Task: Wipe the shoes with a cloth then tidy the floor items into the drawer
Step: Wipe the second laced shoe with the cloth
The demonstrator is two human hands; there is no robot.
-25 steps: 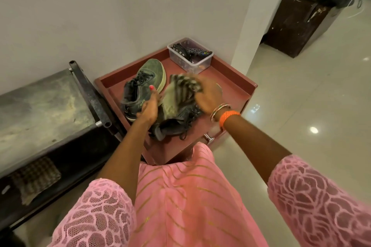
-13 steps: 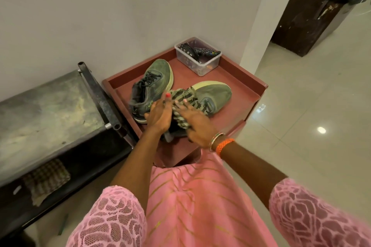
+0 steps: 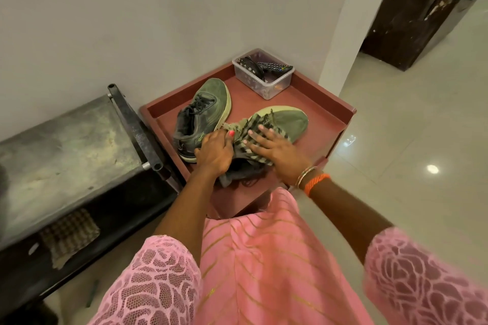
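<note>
far left: a grey metal bench [image 3: 60,150] with a dark frame stands against the wall, a checked rag [image 3: 67,235] lying on its lower shelf.

next right: a red-brown worktop [image 3: 330,116] with a raised rim. the left shoe [image 3: 203,116], green with dark laces, lies on it with its toe toward the wall.

my left hand [image 3: 214,152] reaches forward from the pink lace sleeve, arm nearly straight, knuckles up. its fingers are curled and grip the near left edge of the striped cloth [image 3: 253,130], the thumb with its pink nail on top of the fabric. this hand sits just beside the heel of the left shoe; whether it touches the shoe i cannot tell.

the cloth is draped over the middle of the right shoe [image 3: 289,119], whose green toe sticks out past it to the right. the heel end shows dark below my hands at the near edge.

my right hand [image 3: 272,148] lies flat on the cloth, fingers straight and spread, palm down, pressing it onto the shoe. bangles and an orange band sit at the wrist.

back right corner of the worktop: a clear plastic tub [image 3: 264,79] holding a remote control [image 3: 274,67] and a dark patterned item.
</note>
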